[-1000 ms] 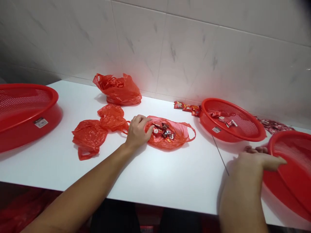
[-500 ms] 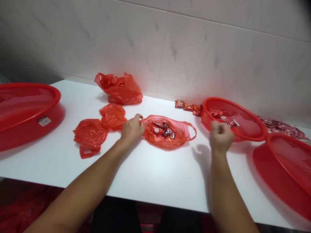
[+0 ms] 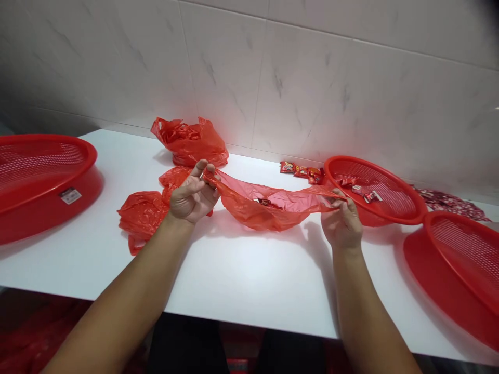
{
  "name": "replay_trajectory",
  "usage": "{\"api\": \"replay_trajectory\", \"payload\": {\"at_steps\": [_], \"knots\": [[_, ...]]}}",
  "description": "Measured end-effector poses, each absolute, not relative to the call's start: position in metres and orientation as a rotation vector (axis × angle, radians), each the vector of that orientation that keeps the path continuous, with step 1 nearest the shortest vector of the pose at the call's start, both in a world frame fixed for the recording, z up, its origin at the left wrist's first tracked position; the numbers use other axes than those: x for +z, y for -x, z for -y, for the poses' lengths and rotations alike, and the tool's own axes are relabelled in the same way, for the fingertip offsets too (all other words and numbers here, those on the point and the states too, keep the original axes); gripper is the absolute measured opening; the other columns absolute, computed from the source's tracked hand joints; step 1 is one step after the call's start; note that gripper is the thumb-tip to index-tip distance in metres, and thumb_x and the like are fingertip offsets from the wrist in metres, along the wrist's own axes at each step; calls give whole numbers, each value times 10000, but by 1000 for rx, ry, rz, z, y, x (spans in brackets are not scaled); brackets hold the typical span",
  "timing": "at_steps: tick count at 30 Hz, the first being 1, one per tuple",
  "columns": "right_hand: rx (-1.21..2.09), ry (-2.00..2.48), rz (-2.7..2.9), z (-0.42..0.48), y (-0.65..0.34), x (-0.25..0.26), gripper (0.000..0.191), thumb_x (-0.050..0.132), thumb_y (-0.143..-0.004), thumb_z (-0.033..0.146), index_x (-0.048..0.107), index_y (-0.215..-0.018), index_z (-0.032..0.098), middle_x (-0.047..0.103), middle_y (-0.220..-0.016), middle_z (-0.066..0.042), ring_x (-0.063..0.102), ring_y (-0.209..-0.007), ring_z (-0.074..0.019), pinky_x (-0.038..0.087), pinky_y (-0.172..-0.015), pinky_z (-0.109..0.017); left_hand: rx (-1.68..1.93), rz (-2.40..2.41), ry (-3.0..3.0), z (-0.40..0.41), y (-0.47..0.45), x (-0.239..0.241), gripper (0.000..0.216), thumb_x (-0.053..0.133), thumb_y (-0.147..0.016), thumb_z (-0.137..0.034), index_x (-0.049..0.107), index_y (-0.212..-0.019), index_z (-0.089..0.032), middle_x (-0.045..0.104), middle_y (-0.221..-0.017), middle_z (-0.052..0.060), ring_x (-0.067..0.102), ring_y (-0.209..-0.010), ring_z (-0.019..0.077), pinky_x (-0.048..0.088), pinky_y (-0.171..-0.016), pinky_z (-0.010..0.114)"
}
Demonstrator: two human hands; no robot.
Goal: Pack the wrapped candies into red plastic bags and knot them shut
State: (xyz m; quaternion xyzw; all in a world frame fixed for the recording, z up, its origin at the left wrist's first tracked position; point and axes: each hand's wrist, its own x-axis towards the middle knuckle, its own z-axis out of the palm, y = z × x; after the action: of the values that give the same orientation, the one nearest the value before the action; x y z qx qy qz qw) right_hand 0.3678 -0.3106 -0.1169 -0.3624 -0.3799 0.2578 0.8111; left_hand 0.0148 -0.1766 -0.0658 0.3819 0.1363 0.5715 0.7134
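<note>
A thin red plastic bag (image 3: pixel 268 218) stretches sideways between my two hands, its bottom sagging over the white table. My left hand (image 3: pixel 195 195) grips its left handle between thumb and fingers. The right handle is pinched in my right hand (image 3: pixel 343 221), close to the front of a red basket. Inside the bag a few small wrapped snack packets (image 3: pixel 267 203) show; the front wall hides the rest. Behind my left hand and wrist lie two crumpled red bags, one nearer (image 3: pixel 140 213) and one farther (image 3: pixel 173 179), partly covered.
A fuller red bag (image 3: pixel 200 148) stands by the tiled wall. Several red packets (image 3: pixel 300 171) lie beside a red mesh basket (image 3: pixel 374 169) holding a few packets. Other red baskets stand at far right (image 3: pixel 436 265) and far left (image 3: pixel 88 192). A patterned cloth-like piece (image 3: pixel 454 203) lies behind.
My right hand has come from beside the basket to the bag's right handle. Both hands now hold the bag up and pulled wide, where it lay spread on the table before.
</note>
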Motion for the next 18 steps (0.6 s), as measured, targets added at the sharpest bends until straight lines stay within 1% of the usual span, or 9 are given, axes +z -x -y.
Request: {"api": "replay_trajectory", "payload": {"at_steps": [3, 5, 6, 8, 10, 12, 13, 15, 18], "knots": [[516, 787, 834, 310, -362, -109, 136, 798, -840, 405, 791, -944, 318, 732, -1218, -17, 672, -1144, -171, 500, -1122, -405, 1246, -346, -885, 178, -16, -64, 474, 739, -683, -57, 721, -1093, -295, 756, -1124, -12, 713, -810, 137, 575, -655, 245], [538, 761, 952, 308, -355, -93, 183, 772, -866, 389, 793, -1046, 360, 705, -1349, -11, 656, -1239, -189, 517, -1104, -422, 1228, -365, -882, 176, -19, -64, 463, 780, -708, -54, 713, -1110, -273, 758, -1084, -11, 708, -774, 123, 565, -631, 229], [547, 764, 1027, 306, -350, -81, 229, 767, -871, 386, 785, -1099, 379, 696, -1381, -11, 645, -1283, -209, 528, -1094, -444, 1230, -365, -869, 175, -21, -65, 438, 808, -719, -65, 708, -1099, -259, 759, -1051, -11, 700, -745, 118, 556, -608, 222], [556, 823, 1158, 301, -340, -52, 361, 782, -863, 383, 747, -1222, 396, 714, -1358, -28, 648, -1309, -250, 553, -1062, -487, 1239, -337, -829, 171, -23, -68, 391, 871, -720, -96, 696, -1044, -227, 753, -962, -17, 667, -675, 105, 548, -579, 217], [561, 912, 1212, 298, -331, -19, 435, 791, -875, 379, 708, -1302, 368, 763, -1225, -52, 694, -1237, -268, 579, -1020, -501, 1246, -308, -794, 167, -25, -72, 364, 910, -716, -120, 681, -985, -205, 736, -874, -35, 627, -615, 87, 559, -590, 218], [594, 993, 1224, 300, -324, 13, 378, 770, -918, 406, 718, -1280, 309, 786, -1082, -65, 742, -1113, -268, 611, -956, -485, 1240, -325, -769, 165, -25, -76, 322, 915, -737, -141, 670, -939, -197, 719, -813, -44, 608, -587, 77, 568, -605, 217], [621, 1031, 1239, 302, -322, 25, 346, 758, -938, 429, 735, -1250, 282, 787, -1047, -72, 753, -1068, -265, 621, -933, -473, 1238, -345, -759, 164, -25, -77, 299, 913, -751, -160, 667, -917, -198, 712, -790, -44, 605, -580, 77, 564, -600, 213], [659, 1105, 1287, 311, -320, 43, 347, 750, -956, 475, 761, -1223, 255, 788, -1053, -84, 759, -1038, -262, 629, -928, -458, 1237, -381, -752, 163, -25, -79, 283, 923, -761, -215, 660, -863, -200, 694, -736, -42, 611, -581, 86, 559, -591, 212], [624, 1192, 1334, 326, -320, 52, 378, 749, -961, 516, 775, -1258, 283, 789, -1097, -81, 757, -1048, -260, 622, -977, -463, 1238, -400, -773, 163, -25, -80, 329, 945, -750, -334, 648, -806, -205, 654, -671, -38, 616, -591, 107, 561, -592, 226]]}}
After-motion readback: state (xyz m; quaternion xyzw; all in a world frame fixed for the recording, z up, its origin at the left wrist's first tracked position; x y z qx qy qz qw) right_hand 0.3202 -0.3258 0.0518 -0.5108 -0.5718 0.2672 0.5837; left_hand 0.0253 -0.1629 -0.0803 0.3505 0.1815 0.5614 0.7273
